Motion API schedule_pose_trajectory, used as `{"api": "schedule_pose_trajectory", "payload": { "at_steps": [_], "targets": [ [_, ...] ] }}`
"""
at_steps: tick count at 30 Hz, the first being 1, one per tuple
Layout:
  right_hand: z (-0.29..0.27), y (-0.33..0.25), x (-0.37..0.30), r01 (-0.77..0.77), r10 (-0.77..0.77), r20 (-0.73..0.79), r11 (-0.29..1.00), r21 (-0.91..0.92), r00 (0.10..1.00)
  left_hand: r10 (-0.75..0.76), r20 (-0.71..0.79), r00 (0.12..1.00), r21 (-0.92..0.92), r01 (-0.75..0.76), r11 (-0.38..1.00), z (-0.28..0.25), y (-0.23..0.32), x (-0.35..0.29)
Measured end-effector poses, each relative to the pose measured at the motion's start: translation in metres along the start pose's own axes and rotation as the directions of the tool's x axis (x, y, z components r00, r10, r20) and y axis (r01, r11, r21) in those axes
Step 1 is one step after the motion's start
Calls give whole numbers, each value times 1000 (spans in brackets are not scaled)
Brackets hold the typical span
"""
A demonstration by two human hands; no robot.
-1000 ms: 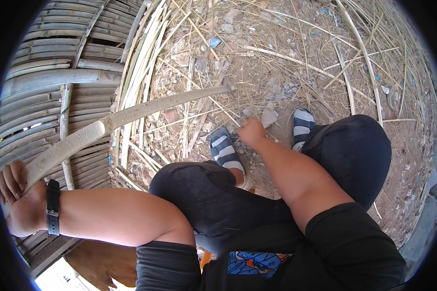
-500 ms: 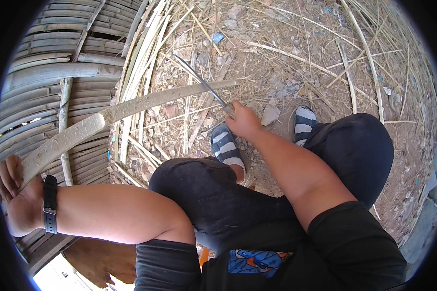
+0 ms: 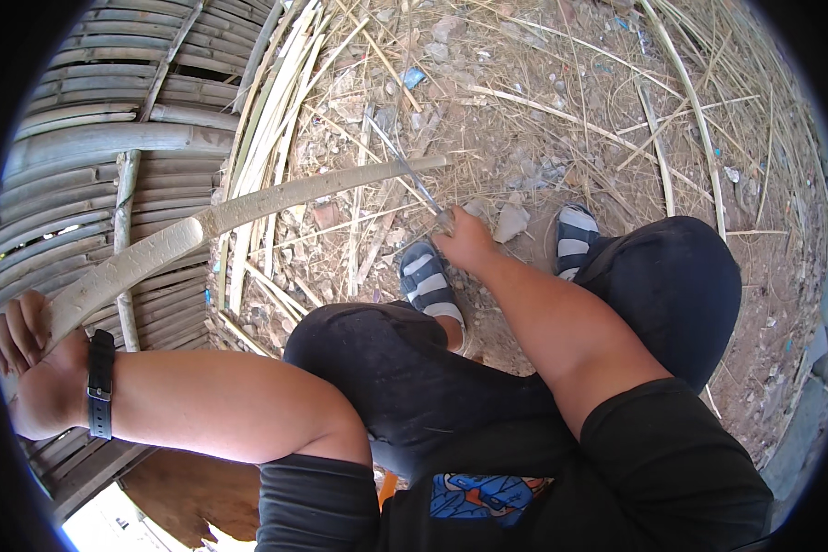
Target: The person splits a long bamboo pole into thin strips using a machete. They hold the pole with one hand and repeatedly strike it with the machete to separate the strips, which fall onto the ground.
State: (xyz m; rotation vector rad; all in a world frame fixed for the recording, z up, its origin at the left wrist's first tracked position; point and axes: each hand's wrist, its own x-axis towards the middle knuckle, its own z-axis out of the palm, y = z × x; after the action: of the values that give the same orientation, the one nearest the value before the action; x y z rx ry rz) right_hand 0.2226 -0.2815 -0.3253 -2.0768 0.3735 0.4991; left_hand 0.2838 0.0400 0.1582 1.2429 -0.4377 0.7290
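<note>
A long pale bamboo strip (image 3: 285,196) stretches from the left edge toward the middle, with a paler cut face at a node partway along. My left hand (image 3: 41,363), with a black band on its wrist, is closed around the strip's near left end. In my right hand (image 3: 469,241) is a knife (image 3: 424,191), gripped by its handle, which the fingers mostly hide. Its narrow blade points up and left and crosses the strip close to its far right end. Whether the blade touches the strip I cannot tell.
A bamboo slat wall (image 3: 74,198) runs along the left side. Beside it lies a pile of split bamboo strips (image 3: 267,120). Loose strips, shavings and stones litter the dirt ground (image 3: 515,138). My sandalled feet (image 3: 426,276) and bent knees are below the knife.
The knife has shifted right and slightly down, its tip now nearer the strip's far end. The bamboo strip and my left hand have stayed almost in place.
</note>
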Motion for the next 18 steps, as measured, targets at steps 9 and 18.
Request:
{"api": "schedule_pose_trajectory", "payload": {
  "at_steps": [9,18],
  "targets": [
    [9,-11,1,-153,153,-7,988,-9,988,-56,-32,998,-80,54,995,8,-8,-7],
    [-2,1,12,-224,225,10,974,-26,974,-29,62,998,-96,35,995,5,-7,-8]
  ]
}}
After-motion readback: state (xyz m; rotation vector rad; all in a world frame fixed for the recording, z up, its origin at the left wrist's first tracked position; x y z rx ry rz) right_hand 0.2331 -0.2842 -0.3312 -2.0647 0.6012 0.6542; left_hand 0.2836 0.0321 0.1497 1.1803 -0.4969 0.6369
